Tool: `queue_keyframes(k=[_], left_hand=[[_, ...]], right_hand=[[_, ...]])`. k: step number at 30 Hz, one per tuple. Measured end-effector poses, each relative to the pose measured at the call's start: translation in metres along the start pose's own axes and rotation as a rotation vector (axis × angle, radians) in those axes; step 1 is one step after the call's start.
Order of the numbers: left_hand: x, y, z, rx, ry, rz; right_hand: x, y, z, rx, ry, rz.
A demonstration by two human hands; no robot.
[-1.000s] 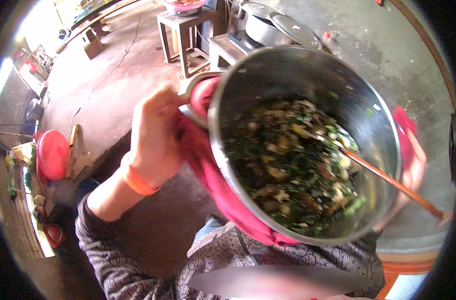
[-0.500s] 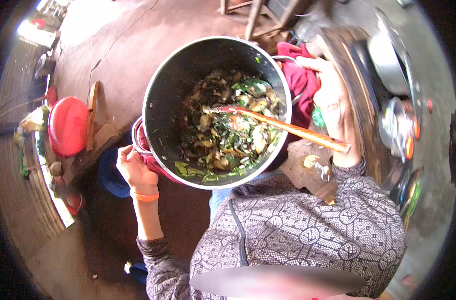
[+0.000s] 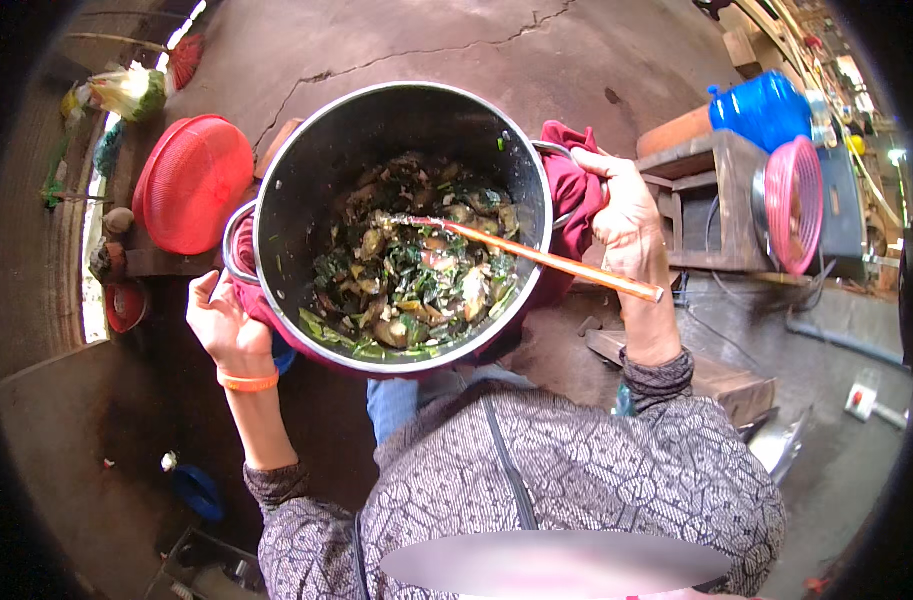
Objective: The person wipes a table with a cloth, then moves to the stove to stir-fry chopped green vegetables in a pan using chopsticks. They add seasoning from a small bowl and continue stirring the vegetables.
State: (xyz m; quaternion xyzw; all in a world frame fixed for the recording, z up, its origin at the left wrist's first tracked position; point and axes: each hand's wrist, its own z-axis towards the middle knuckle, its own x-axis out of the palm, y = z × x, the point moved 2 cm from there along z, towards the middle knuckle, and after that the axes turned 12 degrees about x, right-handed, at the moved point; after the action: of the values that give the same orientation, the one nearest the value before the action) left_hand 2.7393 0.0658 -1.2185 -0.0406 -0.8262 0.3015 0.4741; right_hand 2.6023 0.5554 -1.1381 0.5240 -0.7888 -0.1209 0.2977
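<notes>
Has a red basket (image 3: pixel 195 185) beyond the left fingers, close to the left rim of the pot (image 3: pixel 397 125), with little room between. Touches the cloth (image 3: pixel 260 303) with the left hand (image 3: pixel 231 328), just below the left handle (image 3: pixel 234 240); cannot tell how firmly, with those fingers mostly hidden. Holds the pot mouth-up between both hands' fingers, with food (image 3: pixel 412 265) inside. Leans a utensil (image 3: pixel 567 265) across the rim, with its end over the right wrist. Clamps cloth at the right handle (image 3: pixel 550 147) in the right hand (image 3: pixel 629 210), thumb on top. Faces floor (image 3: pixel 617 60) beyond all fingers, between red basket and stand (image 3: pixel 742 200). Has the stand's edge just right of the right fingers, with a pink basket (image 3: pixel 799 205) and blue jug (image 3: pixel 762 113) farther right.
</notes>
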Motion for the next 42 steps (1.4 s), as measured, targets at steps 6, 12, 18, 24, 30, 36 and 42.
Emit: queue_keyframes(k=[6, 12, 18, 24, 30, 36, 42], left_hand=[[0.319, 0.130, 0.296, -0.261, 0.036, -0.139], [0.352, 0.157, 0.319, -0.132, -0.011, -0.099], [0.356, 0.157, 0.371, -0.141, -0.004, -0.071], [0.448, 0.124, 0.547, -0.191, -0.129, -0.099], [0.487, 0.073, 0.698, 0.179, -0.326, 0.120], [0.505, 0.027, 0.877, 0.128, -0.226, -0.071], [0.583, 0.019, 1.100, 0.009, -0.067, -0.085]], right_hand=[[0.114, 0.356, 0.203, -0.042, -0.025, 0.033], [0.104, 0.388, 0.233, -0.060, 0.172, 0.062], [0.139, 0.406, 0.270, 0.013, -0.094, 0.016], [0.280, 0.525, 0.403, 0.069, 0.023, 0.039], [0.452, 0.634, 0.541, 0.065, 0.059, -0.102], [0.589, 0.702, 0.677, 0.120, 0.143, 0.042], [0.648, 0.775, 0.792, 0.105, -0.055, -0.036]])
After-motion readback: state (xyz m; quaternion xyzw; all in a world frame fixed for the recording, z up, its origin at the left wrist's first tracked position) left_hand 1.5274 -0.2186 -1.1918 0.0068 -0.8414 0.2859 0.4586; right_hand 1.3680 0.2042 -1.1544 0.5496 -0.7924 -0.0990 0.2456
